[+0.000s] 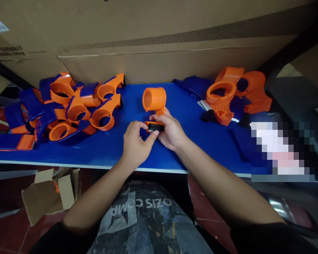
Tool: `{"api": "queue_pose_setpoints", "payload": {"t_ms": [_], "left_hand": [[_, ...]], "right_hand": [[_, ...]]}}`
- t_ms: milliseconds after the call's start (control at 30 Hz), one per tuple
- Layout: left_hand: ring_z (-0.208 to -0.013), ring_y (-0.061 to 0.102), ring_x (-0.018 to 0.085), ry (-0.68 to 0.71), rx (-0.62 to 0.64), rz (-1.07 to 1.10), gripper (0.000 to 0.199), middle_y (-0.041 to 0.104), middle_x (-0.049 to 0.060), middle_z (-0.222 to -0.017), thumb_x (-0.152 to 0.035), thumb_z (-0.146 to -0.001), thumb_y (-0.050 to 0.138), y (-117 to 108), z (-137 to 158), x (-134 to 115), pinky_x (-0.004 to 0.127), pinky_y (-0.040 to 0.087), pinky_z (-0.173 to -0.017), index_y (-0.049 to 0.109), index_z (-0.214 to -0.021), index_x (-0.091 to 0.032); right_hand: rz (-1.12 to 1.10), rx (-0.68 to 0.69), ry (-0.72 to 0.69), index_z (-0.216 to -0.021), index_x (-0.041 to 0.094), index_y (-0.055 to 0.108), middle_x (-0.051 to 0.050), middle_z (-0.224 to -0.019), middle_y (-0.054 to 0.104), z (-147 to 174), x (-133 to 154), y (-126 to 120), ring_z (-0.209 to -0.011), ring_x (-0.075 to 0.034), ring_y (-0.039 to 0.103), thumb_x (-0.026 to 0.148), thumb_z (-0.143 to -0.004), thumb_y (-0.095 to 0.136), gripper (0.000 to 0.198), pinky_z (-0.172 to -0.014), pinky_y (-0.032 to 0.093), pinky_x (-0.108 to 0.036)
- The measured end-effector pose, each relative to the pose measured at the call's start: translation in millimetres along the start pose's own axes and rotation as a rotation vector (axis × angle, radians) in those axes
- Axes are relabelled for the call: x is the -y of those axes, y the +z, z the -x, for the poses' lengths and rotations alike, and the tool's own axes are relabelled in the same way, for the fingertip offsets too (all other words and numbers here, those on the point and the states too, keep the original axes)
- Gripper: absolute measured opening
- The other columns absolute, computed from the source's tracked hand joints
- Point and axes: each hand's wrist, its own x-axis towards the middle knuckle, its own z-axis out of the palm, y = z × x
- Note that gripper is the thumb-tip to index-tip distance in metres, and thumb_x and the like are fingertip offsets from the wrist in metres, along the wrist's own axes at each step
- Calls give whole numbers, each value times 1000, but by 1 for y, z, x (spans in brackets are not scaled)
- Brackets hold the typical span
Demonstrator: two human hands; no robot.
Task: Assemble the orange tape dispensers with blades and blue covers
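- From where I stand, the right hand (173,132) grasps the orange holder (155,98) by its narrow handle, fingers folded round it, hoop pointing up and away; that grip seems meant to steady the piece and leave the lower end reachable.
- The left hand (136,143) pinches the black strip (155,127) at that lower end between thumb and fingertips, probably for fine control; a bit of blue shows under the fingers, but they cover too much for me to tell whether it belongs to the same piece.
- The holder is above the middle of the bench (196,134), near its front edge, where both hands meet comfortably in front of the body.
- On the left, a heap of orange-and-blue pieces (75,109) lies tangled, round hoops tilted every way, perhaps piled there to spare the middle.
- On the right sit loose orange pieces (219,90), smooth, glossy and looking like moulded plastic, with flat blue parts (192,85) beside them.
- Behind rises a matt brown cardboard wall (148,28); the bench top is smooth, blue and faintly shiny.
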Motion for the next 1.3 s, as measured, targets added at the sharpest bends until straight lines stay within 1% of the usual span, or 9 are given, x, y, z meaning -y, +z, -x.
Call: {"api": "queue_pose_setpoints", "payload": {"t_ms": [133, 200, 433, 567, 700, 867, 967, 1100, 1300], "left_hand": [[-94, 65, 19, 150, 2, -41, 33, 67, 4, -99, -28, -86, 79, -3, 0, 1, 34, 54, -85, 61, -113, -22], [-90, 64, 19, 184, 25, -86, 37, 67, 4, -97, -30, -88, 77, -6, 1, 1, 34, 54, -84, 62, -120, -21], [-70, 59, 14, 148, 81, -121, 41, 67, 0, -84, -39, -92, 75, -7, 6, 0, 29, 51, -69, 62, -126, -20], [-70, 63, 15, 148, 53, -146, 51, 69, 1, -85, -43, -90, 78, -5, 9, -1, 29, 52, -69, 60, -131, -20], [-80, 68, 17, 154, -6, -182, 46, 72, 5, -95, -39, -90, 78, -2, 10, -3, 29, 52, -72, 61, -126, -18], [-81, 68, 19, 84, -26, -218, 31, 71, 4, -87, -40, -89, 77, 1, 11, -3, 30, 51, -72, 64, -108, -19], [-73, 65, 18, 33, -25, -213, 30, 66, 1, -77, -43, -88, 77, 2, 10, -1, 30, 47, -68, 63, -102, -20], [-60, 58, 15, -34, 18, -120, 32, 56, -6, -66, -45, -87, 78, 2, 6, 1, 28, 41, -60, 57, -97, -22], [-55, 52, 12, -84, 84, -5, 34, 51, -9, -63, -42, -85, 80, 1, 1, 3, 26, 38, -57, 53, -94, -23]], "right_hand": [[-11, 17, 50, -105, 28, 56, 2, -87, 61, 2, 2, 0, -74, -17, 60, 26, -75, 68, 33, -62, 51, -30], [-19, 25, 69, -105, 28, 56, 2, -86, 61, 2, 3, 1, -73, -17, 60, 28, -74, 68, 33, -61, 51, -31], [-2, 4, 73, -105, 27, 57, 2, -86, 63, 2, 5, 1, -70, -16, 58, 29, -74, 69, 33, -57, 49, -29], [33, -14, 72, -107, 28, 57, 1, -87, 63, 2, 4, 0, -68, -17, 58, 33, -75, 69, 34, -52, 44, -28], [67, -13, -10, -104, 29, 57, 2, -88, 62, 0, -1, -1, -71, -16, 57, 34, -75, 69, 32, -58, 47, -29], [111, -36, -98, -103, 29, 58, 2, -90, 61, -1, -4, -1, -79, -17, 57, 32, -75, 68, 30, -68, 50, -30], [122, -40, -101, -100, 29, 57, 3, -90, 61, -1, -4, 0, -82, -17, 58, 31, -76, 68, 26, -72, 50, -30], [147, -43, -116, -99, 30, 57, 3, -91, 60, -2, -5, -1, -84, -17, 57, 30, -76, 68, 26, -76, 51, -31], [253, -32, -170, -102, 29, 55, 5, -88, 58, -5, -11, -4, -79, -14, 55, 22, -72, 74, 36, -77, 51, -30]]}}
